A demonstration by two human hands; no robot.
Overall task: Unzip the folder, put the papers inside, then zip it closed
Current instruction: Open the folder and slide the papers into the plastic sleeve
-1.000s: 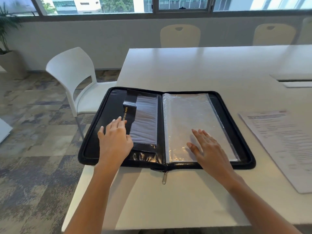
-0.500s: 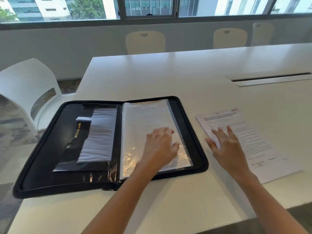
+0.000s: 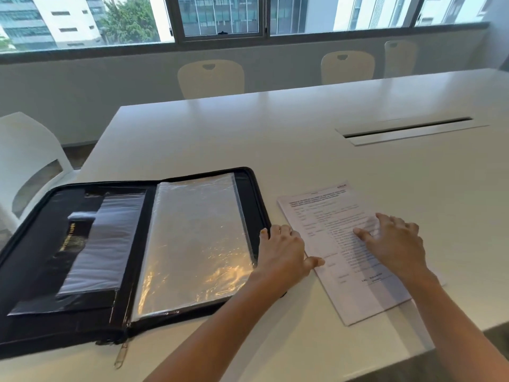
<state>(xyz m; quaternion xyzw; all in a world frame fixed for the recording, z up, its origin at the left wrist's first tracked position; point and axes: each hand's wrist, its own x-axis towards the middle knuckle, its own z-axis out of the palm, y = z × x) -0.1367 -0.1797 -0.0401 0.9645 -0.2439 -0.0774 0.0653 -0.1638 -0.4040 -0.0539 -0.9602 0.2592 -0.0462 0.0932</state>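
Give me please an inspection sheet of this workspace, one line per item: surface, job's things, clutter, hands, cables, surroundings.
Surface: white table, with a long slot in its top.
Job's things: black zip folder lies open flat, clear sleeves showing; zipper pull hangs over the near edge; papers lie on the table right of the folder, not yet inside.
Clutter: nothing seen.
Hands: left hand rests at the folder's right edge, thumb on the papers; right hand lies flat on the papers.
Cables: nothing seen.
Surroundings: white chair at left, beige chairs on the far side, windows behind.
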